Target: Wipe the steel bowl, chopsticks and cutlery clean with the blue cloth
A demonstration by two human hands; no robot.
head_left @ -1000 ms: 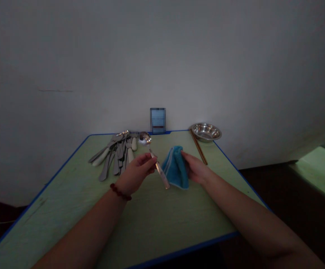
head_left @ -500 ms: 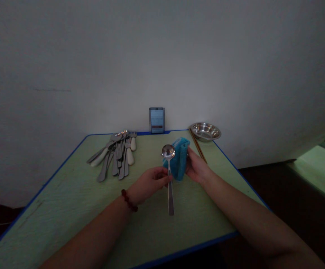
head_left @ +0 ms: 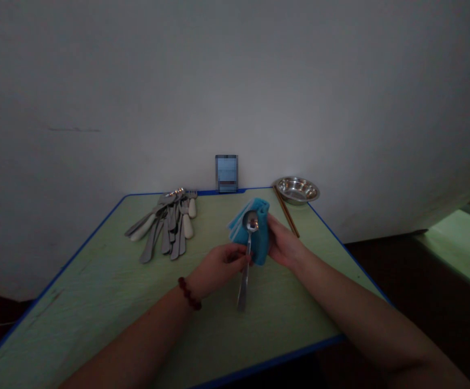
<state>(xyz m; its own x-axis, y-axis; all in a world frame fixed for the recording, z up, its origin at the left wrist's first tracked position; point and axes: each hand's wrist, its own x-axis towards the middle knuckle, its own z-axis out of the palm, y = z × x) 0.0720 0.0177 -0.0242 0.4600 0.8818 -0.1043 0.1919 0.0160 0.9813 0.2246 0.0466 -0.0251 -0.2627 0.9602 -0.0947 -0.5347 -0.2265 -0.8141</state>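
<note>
My left hand (head_left: 223,268) pinches a metal spoon (head_left: 244,281) by its handle, and a red beaded bracelet circles that wrist. The spoon is held up above the table, bowl at the top and handle end pointing down toward me. Behind its bowl is a folded blue cloth (head_left: 261,237) with white stripes. My right hand (head_left: 284,241) grips this cloth from the right, its fingers partly hidden behind the fabric. The bowl of the spoon lies in front of the cloth and seems to touch it.
On the left of the pale green table (head_left: 113,302) lies a pile of cutlery (head_left: 170,221), several pieces with white handles. A phone-like screen (head_left: 227,174) leans on the wall at the back. Brown chopsticks (head_left: 287,212) rest beside a metal bowl (head_left: 297,190) at the far right corner.
The spoon has tilted, its bowl shifting right against the cloth and its handle end swinging left. The cloth has moved slightly left and fanned out more behind the bowl.
</note>
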